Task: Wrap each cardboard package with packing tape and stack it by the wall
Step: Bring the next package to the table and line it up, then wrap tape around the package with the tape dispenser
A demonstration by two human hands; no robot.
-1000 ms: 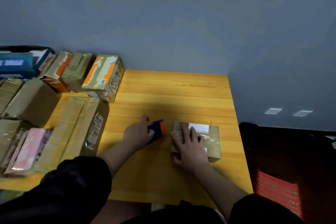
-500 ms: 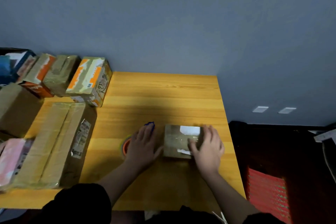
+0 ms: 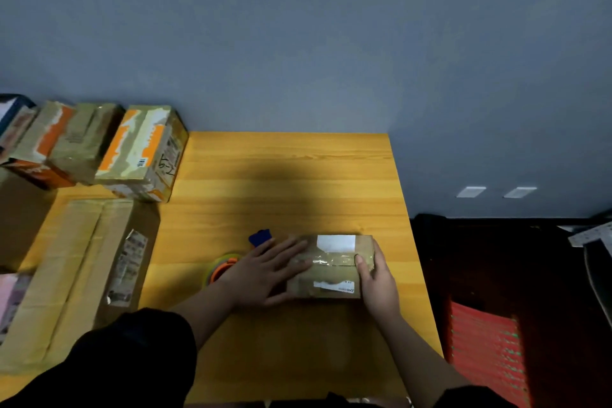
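Wooden table [image 3: 284,182]: flat left hand [image 3: 265,275] smooths tape on box [image 3: 331,275], right hand [image 3: 377,281] grips its end; uneven pressing could leave wrinkles

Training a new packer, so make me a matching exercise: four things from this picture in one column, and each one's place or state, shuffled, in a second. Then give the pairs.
Things
1. left hand
2. right hand
3. tape dispenser
4. orange-and-white box

Places or states
A. stands against the wall, at the table's far left
B. lies on the table, partly hidden behind a wrist
C. fingers flat on the small package's top
D. holds the small package's right end

Pairs: 1-C, 2-D, 3-B, 4-A
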